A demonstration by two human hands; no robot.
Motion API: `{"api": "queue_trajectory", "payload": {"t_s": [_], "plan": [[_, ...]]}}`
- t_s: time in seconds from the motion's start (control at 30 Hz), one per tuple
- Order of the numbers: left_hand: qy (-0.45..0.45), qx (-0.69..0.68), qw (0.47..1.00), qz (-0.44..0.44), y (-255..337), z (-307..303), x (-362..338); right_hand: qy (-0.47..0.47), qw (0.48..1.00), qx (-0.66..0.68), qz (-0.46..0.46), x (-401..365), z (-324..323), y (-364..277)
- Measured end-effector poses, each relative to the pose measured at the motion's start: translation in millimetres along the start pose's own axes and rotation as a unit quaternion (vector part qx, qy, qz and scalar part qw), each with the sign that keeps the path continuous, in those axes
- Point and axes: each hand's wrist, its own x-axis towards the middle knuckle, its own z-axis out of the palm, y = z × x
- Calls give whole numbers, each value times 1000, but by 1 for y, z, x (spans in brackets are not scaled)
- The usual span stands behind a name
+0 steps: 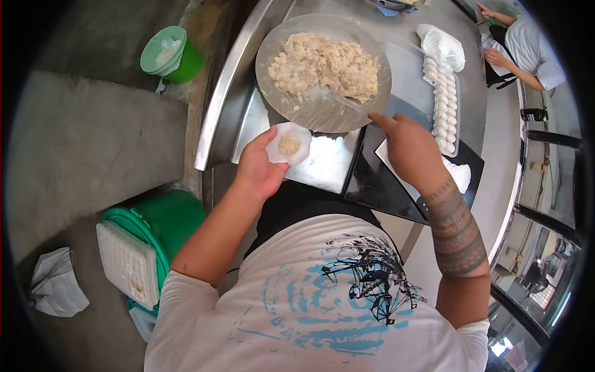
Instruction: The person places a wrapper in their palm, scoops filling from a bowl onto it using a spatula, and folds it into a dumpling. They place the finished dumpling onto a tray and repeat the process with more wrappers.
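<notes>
My left hand (pixel 259 162) holds a round white dumpling wrapper (pixel 300 133) flat between thumb and fingers. A small lump of pale filling (pixel 289 145) sits in its middle. Just beyond is a wide metal bowl (pixel 304 118) with a mass of the same chunky filling (pixel 325 65) heaped toward its far side. My right hand (pixel 406 149) is closed at the bowl's near right rim. From its fingers a thin, flat spatula-like tool (pixel 352 104) seems to reach into the bowl; its handle is mostly hidden by the hand.
Right of the bowl, a clear tray (pixel 457 127) holds rows of white dumplings (pixel 444 102), with a white plastic bag (pixel 441 46) at its far end. White sheets or cloth (pixel 457 176) lie behind my right wrist. A green bucket (pixel 186 65) stands left; another person (pixel 527 53) works far right.
</notes>
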Motion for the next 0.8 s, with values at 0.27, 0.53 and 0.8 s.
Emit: {"api": "queue_trajectory", "payload": {"t_s": [0.27, 0.53, 0.8], "plan": [[1, 32, 999, -12, -3, -3, -7, 3, 999, -4, 40, 32, 45, -8], [-9, 39, 999, -20, -15, -17, 9, -50, 998, 2, 37, 35, 23, 1], [-4, 18, 1000, 3, -10, 5, 3, -120, 966, 208, -98, 3, 1, 14]]}}
